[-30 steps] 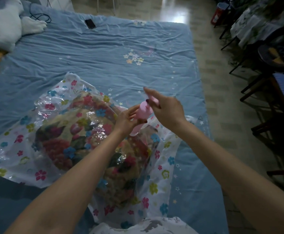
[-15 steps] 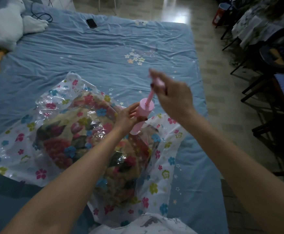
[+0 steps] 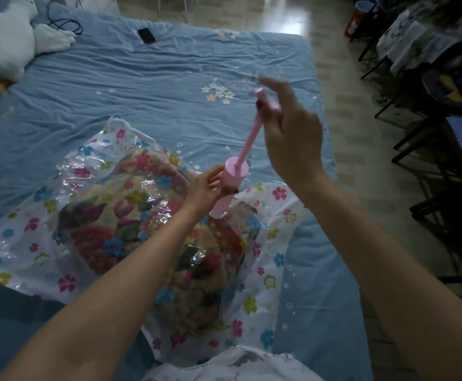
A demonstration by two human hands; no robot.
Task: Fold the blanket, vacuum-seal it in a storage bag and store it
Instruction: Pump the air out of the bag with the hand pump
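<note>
on the near half of the bed [image 3: 147, 86], toward its right edge, lies the storage bag [image 3: 26, 243], clear plastic printed with small flowers, with the folded blanket [image 3: 120, 232] inside it as a floral bundle. the bag's loose margins spread flat on the blue sheet around the bundle, so the folding and bagging look done and the air-pumping step is in hand.

a pink hand pump [image 3: 228, 188] stands tilted on the bag's right part, its base pressed down onto the plastic, presumably over the valve, which is hidden under it. the left hand [image 3: 206, 188] grips the pump's barrel, fingers wrapped round it. the right hand [image 3: 290, 133] is raised above, pinching the plunger handle [image 3: 265, 101] between thumb and fingers, with the thin rod drawn far out of the barrel; this hand is motion-blurred, so the exact lie of its fingers is hard to tell.

judging from the plastic, which still sits loose and glossy over the bundle, much air remains. the next move calls for driving the plunger straight down along the barrel's axis while the left hand keeps the base seated, so the seal does not slip; a sideways push on the thin rod could tip the pump off.

at the far edge of the bed lie a phone [image 3: 146, 36], a dark cable [image 3: 65, 24] and a white plush toy [image 3: 1, 45].
</note>
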